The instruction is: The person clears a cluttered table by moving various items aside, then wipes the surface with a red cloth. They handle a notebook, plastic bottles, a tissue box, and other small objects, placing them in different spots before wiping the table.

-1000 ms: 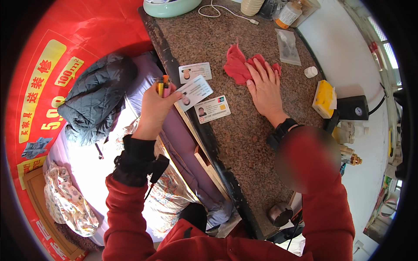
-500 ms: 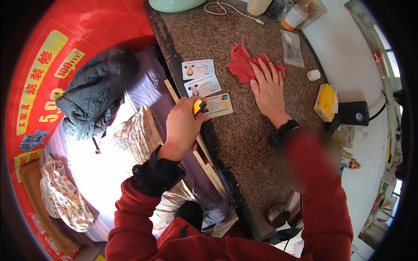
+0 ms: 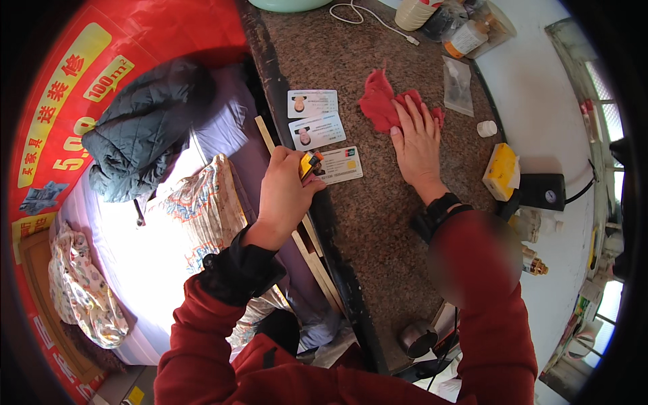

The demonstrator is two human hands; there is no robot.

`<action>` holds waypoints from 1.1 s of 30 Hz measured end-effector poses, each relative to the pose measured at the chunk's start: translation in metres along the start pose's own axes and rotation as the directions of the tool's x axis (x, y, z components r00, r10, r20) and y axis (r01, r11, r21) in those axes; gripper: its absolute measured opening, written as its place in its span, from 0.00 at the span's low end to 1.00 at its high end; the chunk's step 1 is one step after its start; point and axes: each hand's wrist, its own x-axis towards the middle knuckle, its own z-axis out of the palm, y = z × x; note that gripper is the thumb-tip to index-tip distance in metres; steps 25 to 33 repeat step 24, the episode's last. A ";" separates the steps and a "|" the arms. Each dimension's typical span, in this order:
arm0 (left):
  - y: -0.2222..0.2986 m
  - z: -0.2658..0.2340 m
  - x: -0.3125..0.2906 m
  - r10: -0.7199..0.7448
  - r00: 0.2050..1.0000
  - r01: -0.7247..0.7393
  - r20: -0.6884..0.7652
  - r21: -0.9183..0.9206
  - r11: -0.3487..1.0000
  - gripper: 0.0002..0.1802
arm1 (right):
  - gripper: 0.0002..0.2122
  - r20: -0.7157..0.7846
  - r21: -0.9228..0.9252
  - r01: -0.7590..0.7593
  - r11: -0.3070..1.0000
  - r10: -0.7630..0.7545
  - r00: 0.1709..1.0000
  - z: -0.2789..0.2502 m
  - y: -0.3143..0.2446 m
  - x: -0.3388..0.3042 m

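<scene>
My left hand (image 3: 287, 187) is closed around a small yellow object with a black and orange end (image 3: 310, 164), its exact kind unclear. It is at the counter's left edge, over the left end of a pale bank card (image 3: 347, 165). Two light-blue photo cards (image 3: 312, 104) lie just beyond, one above the other. On the right, a crumpled red cloth (image 3: 379, 104) rests on the speckled brown counter (image 3: 378, 256). My right hand (image 3: 418, 145) lies flat on its near right part, fingers stretched out.
Right of the cloth are a clear plastic bag (image 3: 459, 86), a small white bottle (image 3: 486, 128) and a yellow tissue pack (image 3: 501, 171). A white cable (image 3: 374, 17) and bottles (image 3: 467, 37) stand farther back. A metal cup (image 3: 418, 339) sits near me. Left is a bed with a dark quilted jacket (image 3: 138, 128).
The whole view has shifted and turned slightly. Both hands keep about the same places on the counter; the cards and red cloth show no clear movement.
</scene>
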 end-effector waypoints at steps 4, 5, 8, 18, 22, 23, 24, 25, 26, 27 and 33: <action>0.000 0.000 0.004 -0.025 0.999 0.025 0.030 -0.005 1.000 0.28 | 0.22 -0.017 0.011 0.026 1.000 -0.026 1.000 0.000 0.000 0.000; 0.000 0.000 0.005 -0.036 0.998 0.037 0.060 -0.013 0.999 0.28 | 0.22 -0.016 0.014 0.027 1.000 -0.027 1.000 0.000 0.001 0.000; 0.000 0.000 0.009 -0.056 0.993 0.055 0.106 0.008 0.998 0.28 | 0.22 -0.018 0.019 0.031 0.999 -0.030 0.999 -0.001 0.002 0.000; -0.015 -0.037 -0.002 -0.151 0.907 0.407 0.394 -0.724 0.556 0.13 | 0.22 0.013 0.030 0.056 0.998 -0.057 0.998 -0.003 0.001 0.001; -0.019 -0.050 -0.007 -0.073 0.862 0.481 0.502 -0.762 0.434 0.14 | 0.23 0.078 0.025 0.049 0.998 -0.051 0.996 -0.004 -0.001 0.006; -0.018 -0.053 -0.009 -0.063 0.861 0.482 0.504 -0.772 0.415 0.14 | 0.23 0.076 0.031 0.052 0.998 -0.054 0.996 -0.005 -0.001 0.006; -0.017 -0.055 -0.011 -0.053 0.863 0.480 0.503 -0.781 0.400 0.15 | 0.23 0.084 0.036 0.053 0.998 -0.056 0.995 -0.003 -0.003 0.006; -0.017 -0.055 -0.011 -0.053 0.863 0.480 0.503 -0.781 0.400 0.15 | 0.23 0.084 0.036 0.053 0.998 -0.056 0.995 -0.003 -0.003 0.006; -0.017 -0.055 -0.011 -0.053 0.863 0.480 0.503 -0.781 0.400 0.15 | 0.23 0.084 0.036 0.053 0.998 -0.056 0.995 -0.003 -0.003 0.006; -0.017 -0.055 -0.011 -0.053 0.863 0.480 0.503 -0.781 0.400 0.15 | 0.23 0.084 0.036 0.053 0.998 -0.056 0.995 -0.003 -0.003 0.006; -0.017 -0.055 -0.011 -0.053 0.863 0.480 0.503 -0.781 0.400 0.15 | 0.23 0.084 0.036 0.053 0.998 -0.056 0.995 -0.003 -0.003 0.006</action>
